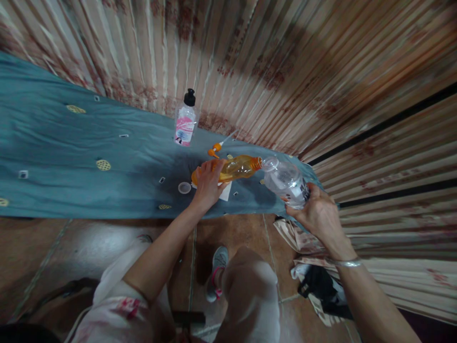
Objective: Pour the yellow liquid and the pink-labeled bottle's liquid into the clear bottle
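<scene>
Brown floor tiles (235,233), teal cloth-covered surface (71,157), striped curtain (285,57) behind.

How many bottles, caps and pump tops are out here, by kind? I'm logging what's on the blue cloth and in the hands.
Bottles: 3 (orange bottle in left hand, clear bottle in right hand, pink-labelled bottle standing)
Loose caps: 1 (white cap)
Loose pump tops: 1 (orange pump top)
Total: 5

Striped curtain (285,62) (floral), tiled floor (235,233)
</scene>
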`<state>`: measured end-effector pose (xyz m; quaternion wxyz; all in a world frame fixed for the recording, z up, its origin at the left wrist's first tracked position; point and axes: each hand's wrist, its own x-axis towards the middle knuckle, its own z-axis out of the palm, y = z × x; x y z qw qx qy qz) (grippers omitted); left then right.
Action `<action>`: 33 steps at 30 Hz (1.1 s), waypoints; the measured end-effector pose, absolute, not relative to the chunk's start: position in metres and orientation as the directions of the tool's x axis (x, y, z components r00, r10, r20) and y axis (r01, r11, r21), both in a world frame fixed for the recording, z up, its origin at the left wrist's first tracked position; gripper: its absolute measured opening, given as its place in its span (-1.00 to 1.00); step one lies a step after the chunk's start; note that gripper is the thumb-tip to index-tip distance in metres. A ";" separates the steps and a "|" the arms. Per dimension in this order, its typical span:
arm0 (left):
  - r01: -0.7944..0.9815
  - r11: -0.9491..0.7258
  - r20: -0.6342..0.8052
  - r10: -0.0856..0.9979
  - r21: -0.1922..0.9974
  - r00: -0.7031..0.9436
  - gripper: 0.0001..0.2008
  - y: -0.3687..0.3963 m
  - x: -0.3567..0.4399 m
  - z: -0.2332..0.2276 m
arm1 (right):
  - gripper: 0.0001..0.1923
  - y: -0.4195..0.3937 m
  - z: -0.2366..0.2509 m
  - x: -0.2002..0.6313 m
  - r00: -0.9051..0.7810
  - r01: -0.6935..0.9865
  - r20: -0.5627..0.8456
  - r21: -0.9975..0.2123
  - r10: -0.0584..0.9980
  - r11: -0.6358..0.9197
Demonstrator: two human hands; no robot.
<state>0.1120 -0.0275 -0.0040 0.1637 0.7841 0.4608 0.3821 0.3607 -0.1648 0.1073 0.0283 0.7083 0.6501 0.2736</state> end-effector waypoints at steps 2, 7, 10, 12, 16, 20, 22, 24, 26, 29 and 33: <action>0.595 -0.526 0.458 0.844 0.607 0.279 -0.42 -0.027 0.112 -0.005 | -0.24 -0.165 0.107 0.361 0.000 0.907 0.352 0.394 0.936 -0.148; 0.589 -0.527 0.455 0.845 0.613 0.282 -0.44 -0.028 0.112 -0.004 | -0.25 -0.164 0.108 0.358 0.018 0.905 0.356 0.392 0.934 -0.166; 0.591 -0.519 0.445 0.850 0.618 0.282 -0.45 -0.028 0.112 -0.003 | -0.23 -0.164 0.110 0.357 0.024 0.902 0.350 0.397 0.936 -0.171; 0.596 -0.517 0.443 0.851 0.615 0.281 -0.43 -0.028 0.112 -0.003 | -0.23 -0.164 0.110 0.356 0.028 0.902 0.345 0.396 0.938 -0.173; 0.598 -0.522 0.450 0.847 0.608 0.282 -0.40 -0.028 0.113 -0.004 | -0.23 -0.165 0.110 0.356 0.037 0.899 0.342 0.399 0.939 -0.181; 0.598 -0.530 0.463 0.841 0.600 0.280 -0.41 -0.027 0.113 -0.005 | -0.22 -0.165 0.108 0.359 0.022 0.896 0.349 0.409 0.937 -0.173; 0.603 -0.531 0.465 0.840 0.596 0.280 -0.41 -0.027 0.113 -0.006 | -0.22 -0.165 0.107 0.360 0.015 0.896 0.353 0.410 0.936 -0.169; 0.606 -0.530 0.462 0.841 0.594 0.282 -0.40 -0.027 0.113 -0.006 | -0.23 -0.165 0.107 0.360 0.013 0.896 0.354 0.411 0.935 -0.169; 0.606 -0.528 0.459 0.842 0.595 0.283 -0.41 -0.027 0.113 -0.005 | -0.22 -0.165 0.108 0.359 0.016 0.894 0.356 0.413 0.934 -0.172; 0.607 -0.527 0.460 0.842 0.594 0.281 -0.42 -0.028 0.113 -0.005 | -0.22 -0.165 0.109 0.358 0.017 0.891 0.353 0.420 0.936 -0.174; 0.609 -0.525 0.454 0.845 0.595 0.284 -0.43 -0.028 0.113 -0.004 | -0.21 -0.165 0.109 0.358 0.014 0.887 0.359 0.427 0.933 -0.177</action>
